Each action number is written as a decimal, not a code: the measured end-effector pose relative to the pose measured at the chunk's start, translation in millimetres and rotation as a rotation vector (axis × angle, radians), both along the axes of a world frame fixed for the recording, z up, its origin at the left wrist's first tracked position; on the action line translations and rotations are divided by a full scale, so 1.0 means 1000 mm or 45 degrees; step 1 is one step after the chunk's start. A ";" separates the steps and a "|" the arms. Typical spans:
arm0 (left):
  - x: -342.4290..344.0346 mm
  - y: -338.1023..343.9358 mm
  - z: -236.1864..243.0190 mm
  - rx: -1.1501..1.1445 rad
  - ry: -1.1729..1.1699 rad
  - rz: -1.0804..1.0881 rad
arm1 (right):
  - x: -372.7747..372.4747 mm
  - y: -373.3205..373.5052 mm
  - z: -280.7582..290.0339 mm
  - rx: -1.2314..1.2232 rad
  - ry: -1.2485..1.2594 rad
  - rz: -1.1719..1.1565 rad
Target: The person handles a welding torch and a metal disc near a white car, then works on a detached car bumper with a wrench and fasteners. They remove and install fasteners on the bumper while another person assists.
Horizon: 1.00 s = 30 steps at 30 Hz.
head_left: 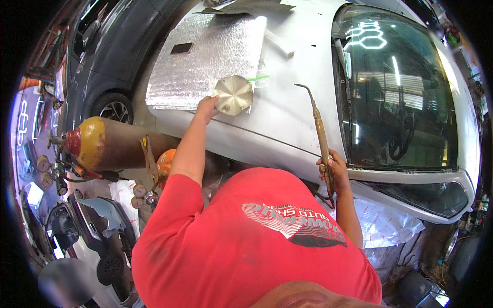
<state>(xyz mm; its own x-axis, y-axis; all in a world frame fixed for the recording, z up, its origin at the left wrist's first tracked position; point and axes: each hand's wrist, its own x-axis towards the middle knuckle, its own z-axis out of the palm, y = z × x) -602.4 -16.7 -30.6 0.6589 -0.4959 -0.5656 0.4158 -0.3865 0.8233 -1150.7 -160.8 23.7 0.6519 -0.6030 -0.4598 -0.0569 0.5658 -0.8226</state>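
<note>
My left hand (pixel 207 109) is closed on the left edge of an eight-sided, shiny pale-gold metal plate (pixel 234 95). The plate is over the near edge of a silver foil sheet (pixel 205 61) spread on a white car's hood (pixel 303 102). A thin bright-green strip (pixel 261 77) shows beside it. In my right hand (pixel 337 170) is a brass-coloured gas torch (pixel 319 128), gripped at its lower handle. Its thin bent tip points up and left above the hood; I see no flame. A small dark flat rectangle (pixel 181 48) lies on the foil.
A yellow-and-brown gas cylinder (pixel 120 142) with a red neck lies at my left, near pressure gauges (pixel 146 197) and an orange cylinder (pixel 165 161). The windshield (pixel 395 92) rises at right. A pale bar (pixel 279 43) rests on the hood. A dark grey car (pixel 118 46) stands beyond.
</note>
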 end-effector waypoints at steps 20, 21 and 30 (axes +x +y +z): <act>0.017 -0.060 0.034 0.172 -1.380 -0.574 | 0.033 -0.038 -0.040 -0.036 0.112 -0.133; 0.014 -0.064 0.037 0.159 -1.370 -0.601 | 0.032 -0.042 -0.041 -0.047 0.169 -0.158; 0.014 -0.062 0.038 0.162 -1.392 -0.718 | 0.056 -0.079 -0.060 -0.379 0.427 -0.211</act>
